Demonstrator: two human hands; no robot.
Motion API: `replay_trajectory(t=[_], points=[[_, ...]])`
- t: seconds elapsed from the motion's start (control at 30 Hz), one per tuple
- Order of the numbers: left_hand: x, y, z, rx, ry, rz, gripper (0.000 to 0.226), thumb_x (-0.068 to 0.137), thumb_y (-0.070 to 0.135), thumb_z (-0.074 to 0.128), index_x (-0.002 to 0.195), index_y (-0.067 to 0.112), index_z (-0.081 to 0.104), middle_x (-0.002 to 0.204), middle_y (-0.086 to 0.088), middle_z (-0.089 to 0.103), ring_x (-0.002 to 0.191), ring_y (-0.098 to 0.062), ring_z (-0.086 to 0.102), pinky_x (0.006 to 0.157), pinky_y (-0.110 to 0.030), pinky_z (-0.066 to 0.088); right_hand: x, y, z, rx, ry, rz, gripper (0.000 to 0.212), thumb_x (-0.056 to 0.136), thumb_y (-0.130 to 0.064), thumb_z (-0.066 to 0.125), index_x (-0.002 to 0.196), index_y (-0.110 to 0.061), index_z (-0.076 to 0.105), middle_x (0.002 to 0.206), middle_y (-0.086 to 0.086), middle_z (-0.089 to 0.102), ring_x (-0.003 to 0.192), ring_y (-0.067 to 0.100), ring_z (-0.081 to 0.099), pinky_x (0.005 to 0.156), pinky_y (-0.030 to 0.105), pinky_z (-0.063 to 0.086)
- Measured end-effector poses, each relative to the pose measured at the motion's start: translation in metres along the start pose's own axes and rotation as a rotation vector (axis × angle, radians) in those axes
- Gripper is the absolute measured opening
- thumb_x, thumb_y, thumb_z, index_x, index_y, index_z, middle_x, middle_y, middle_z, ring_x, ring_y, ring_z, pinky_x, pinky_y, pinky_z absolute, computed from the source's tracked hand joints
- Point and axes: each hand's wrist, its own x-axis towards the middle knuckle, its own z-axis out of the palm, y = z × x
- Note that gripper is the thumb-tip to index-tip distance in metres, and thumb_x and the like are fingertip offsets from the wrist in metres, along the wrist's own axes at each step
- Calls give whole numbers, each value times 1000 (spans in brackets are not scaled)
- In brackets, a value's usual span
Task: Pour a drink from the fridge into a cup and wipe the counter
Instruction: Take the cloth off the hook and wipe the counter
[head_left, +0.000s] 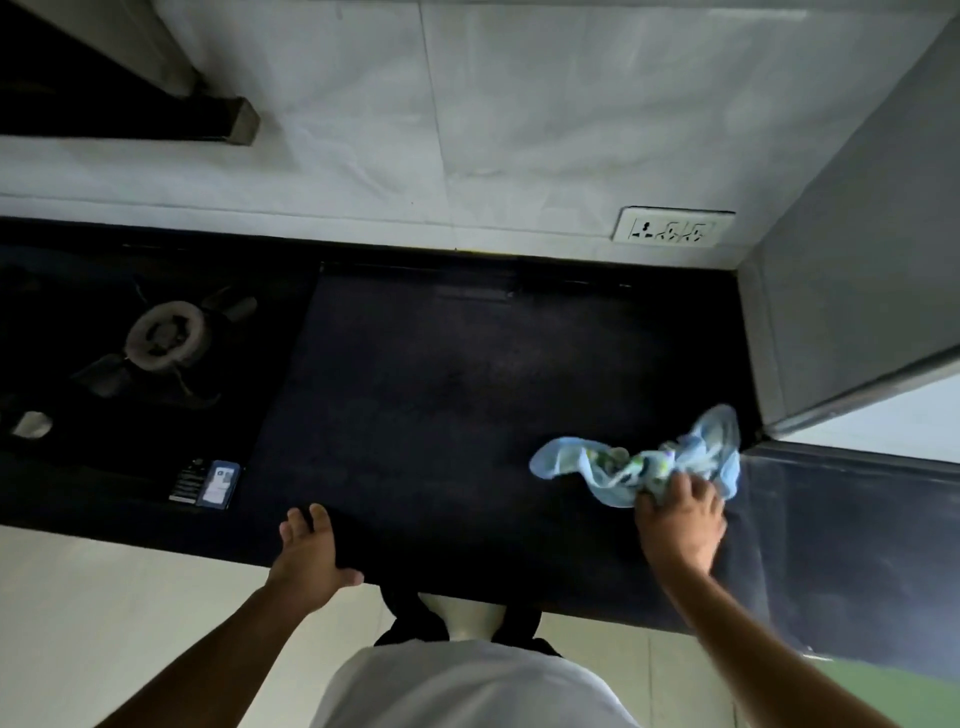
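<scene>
Gripping a crumpled blue cloth (644, 462) in right hand (680, 525), fingers curled round it, on dark counter (415, 389) near its right end; resting left hand (311, 551) flat, fingers straight, on counter's front edge

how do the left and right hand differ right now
The left hand lies flat with straight fingers, holding nothing; the right hand grips the crumpled blue cloth. The left sits midway along the counter front edge, the right near its right end. Both are over the dark counter.
</scene>
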Motion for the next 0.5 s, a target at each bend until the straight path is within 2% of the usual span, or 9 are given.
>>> replay_trajectory(t=[0.03, 0.1, 0.2, 0.27, 0.33, 0.4, 0.5], points=[[1, 1, 0, 0, -5, -5, 125, 80, 47, 79, 155, -2, -7, 161, -32, -9, 151, -48, -5, 118, -49, 27, -16, -5, 4, -20, -41, 30, 46, 70, -30, 79, 107, -7, 61, 112, 24, 56, 106, 43, 49, 84, 53, 47], [1, 2, 0, 8, -20, -16, 125, 80, 48, 79, 154, -3, -9, 160, -33, -10, 151, -49, -5, 119, -49, 26, -48, -29, 11, -58, -148, -63, 43, 68, -40, 76, 100, -14, 63, 107, 19, 57, 102, 41, 49, 79, 51, 46], [1, 7, -4, 32, -38, -48, 127, 79, 49, 79, 154, -5, -9, 160, -34, -8, 150, -50, -2, 119, -49, 24, -75, -60, 18, -130, -273, -414, 50, 61, -59, 66, 96, -23, 64, 100, 8, 59, 91, 35, 56, 69, 44, 50], [-3, 14, -9, 39, -32, -73, 129, 78, 49, 80, 153, -5, -8, 160, -33, -3, 150, -49, 4, 120, -47, 25, -78, -70, 13, -159, -367, -547, 67, 64, -62, 63, 118, -23, 56, 113, 5, 56, 102, 31, 55, 78, 43, 50], [-8, 22, -11, 44, -24, -88, 123, 78, 47, 79, 154, -5, -3, 158, -30, 5, 148, -47, 15, 119, -44, 28, -72, -73, 5, -182, -452, -569, 80, 74, -56, 64, 141, -24, 36, 129, 5, 49, 115, 30, 49, 92, 41, 46], [-16, 37, -10, 20, 20, -27, 105, 80, 48, 75, 153, 2, 15, 156, -21, 20, 141, -40, 32, 114, -41, 37, -63, -71, -1, -166, -476, -569, 82, 81, -50, 64, 149, -31, 24, 139, 7, 45, 120, 31, 50, 94, 41, 46], [-36, 79, -10, -77, 138, 249, 61, 89, 41, 68, 141, 18, 45, 142, -5, 45, 127, -23, 52, 103, -33, 46, -52, -76, -8, -171, -549, -614, 78, 84, -49, 63, 148, -36, 21, 141, 10, 47, 118, 36, 56, 93, 42, 48]])
